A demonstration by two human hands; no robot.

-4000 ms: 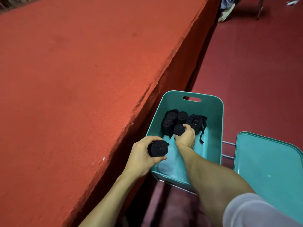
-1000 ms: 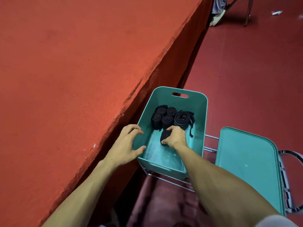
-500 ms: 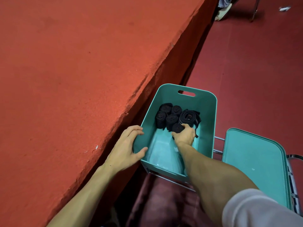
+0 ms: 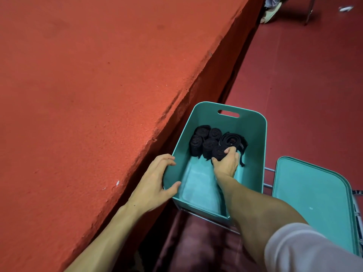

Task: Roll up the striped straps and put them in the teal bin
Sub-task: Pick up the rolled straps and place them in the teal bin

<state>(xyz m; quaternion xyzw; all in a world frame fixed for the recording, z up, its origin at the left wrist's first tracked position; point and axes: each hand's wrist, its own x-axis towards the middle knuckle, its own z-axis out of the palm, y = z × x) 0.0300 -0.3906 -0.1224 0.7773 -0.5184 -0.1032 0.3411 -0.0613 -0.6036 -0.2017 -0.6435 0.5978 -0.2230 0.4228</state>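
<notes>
The teal bin (image 4: 253, 134) sits on a wire frame beside the red table. Several dark rolled straps (image 4: 204, 140) stand packed at its far end, with a looser coil (image 4: 231, 139) to their right. My right hand (image 4: 225, 163) reaches into the bin and grips one rolled strap (image 4: 218, 153), setting it against the others. My left hand (image 4: 155, 181) holds the bin's near left rim, fingers outside and thumb over the edge.
A red felt-covered table (image 4: 98, 95) fills the left. A teal lid (image 4: 314, 203) lies to the right of the bin on the same wire frame (image 4: 268, 169). Dark red floor stretches beyond, with a shoe (image 4: 272, 11) and a chair leg (image 4: 310, 10) at the top.
Four seconds ago my left hand held a roll; it now holds the bin's rim. My right hand has pushed its roll farther in, up against the packed rolls.
</notes>
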